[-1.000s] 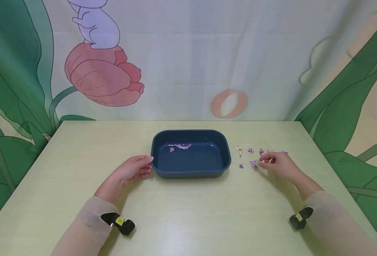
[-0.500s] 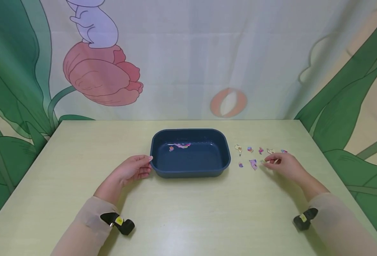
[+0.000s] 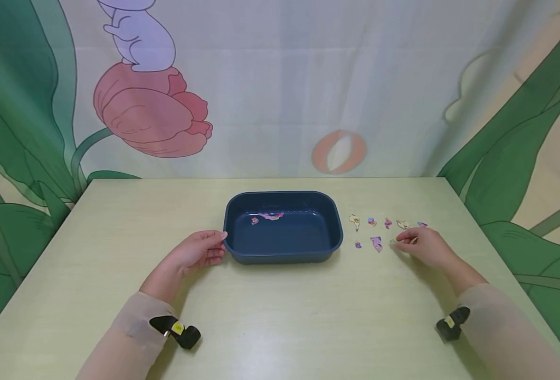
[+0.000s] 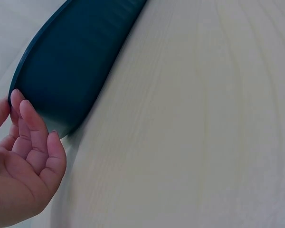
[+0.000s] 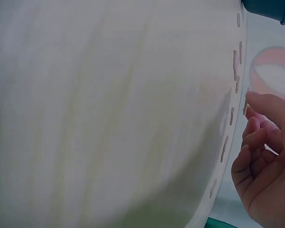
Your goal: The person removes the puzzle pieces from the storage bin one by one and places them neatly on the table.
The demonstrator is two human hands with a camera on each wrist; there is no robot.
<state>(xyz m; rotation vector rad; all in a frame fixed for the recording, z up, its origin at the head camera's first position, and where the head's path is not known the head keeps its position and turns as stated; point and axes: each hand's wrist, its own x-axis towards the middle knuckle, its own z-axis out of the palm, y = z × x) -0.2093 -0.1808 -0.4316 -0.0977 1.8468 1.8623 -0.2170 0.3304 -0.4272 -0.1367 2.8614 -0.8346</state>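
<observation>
My left hand (image 3: 199, 250) pinches the left rim of a dark blue rectangular basin (image 3: 280, 258), thumb at the rim and fingers along the outer wall (image 4: 61, 61). On the right, my right hand (image 3: 422, 247) pinches a small flat pale-green piece (image 3: 392, 243) between thumb and fingertips. In the right wrist view that piece (image 5: 246, 104) is seen edge-on, raised above the table. Just left of it on the table lie a purple irregular flat piece (image 3: 377, 244) and a smaller purple one (image 3: 358, 245). Inside the basin are a long pink-purple piece (image 3: 271, 216) and a small pink one (image 3: 254, 221).
Behind the right hand runs a row of small printed pieces: a cream one (image 3: 354, 221), a multicoloured one (image 3: 372, 221), a pink one (image 3: 388, 224), a whitish one (image 3: 402, 224) and a blue-pink one (image 3: 422, 224). A printed curtain (image 3: 260, 105) hangs behind the table (image 3: 280, 327).
My right hand has shifted a little right, away from the purple piece, with the small flat piece in its fingertips. The left hand and basin stay where they were.
</observation>
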